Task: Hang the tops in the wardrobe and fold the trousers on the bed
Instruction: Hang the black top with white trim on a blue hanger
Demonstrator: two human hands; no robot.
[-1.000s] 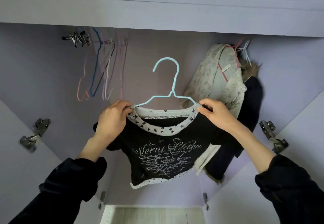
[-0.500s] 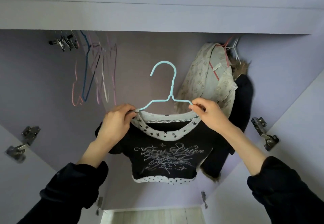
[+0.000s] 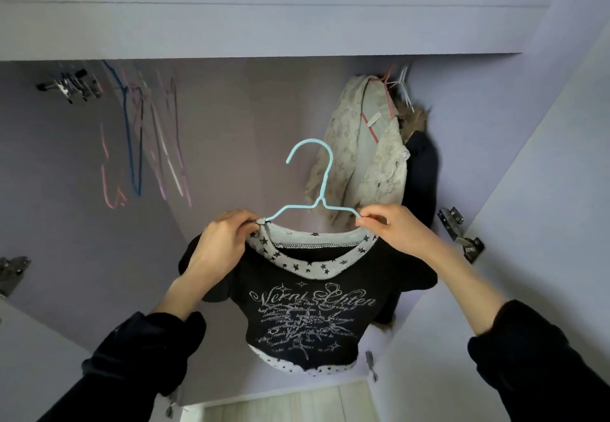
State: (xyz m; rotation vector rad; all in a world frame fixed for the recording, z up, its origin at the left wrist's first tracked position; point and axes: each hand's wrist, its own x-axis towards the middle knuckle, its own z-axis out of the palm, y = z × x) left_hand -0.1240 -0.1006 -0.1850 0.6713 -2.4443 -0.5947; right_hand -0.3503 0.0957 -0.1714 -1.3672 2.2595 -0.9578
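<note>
One black printed top (image 3: 307,309) on a light-blue wire hanger (image 3: 317,190), left hand (image 3: 224,243) and right hand (image 3: 392,230) each pinching a shoulder, two hung garments (image 3: 369,157) up right of it, the blurry empty hangers (image 3: 142,137) up left too smeared to count.

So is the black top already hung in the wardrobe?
Not yet. The black top is on the blue hanger, whose hook is free in the air, held by the left hand and right hand.
</note>
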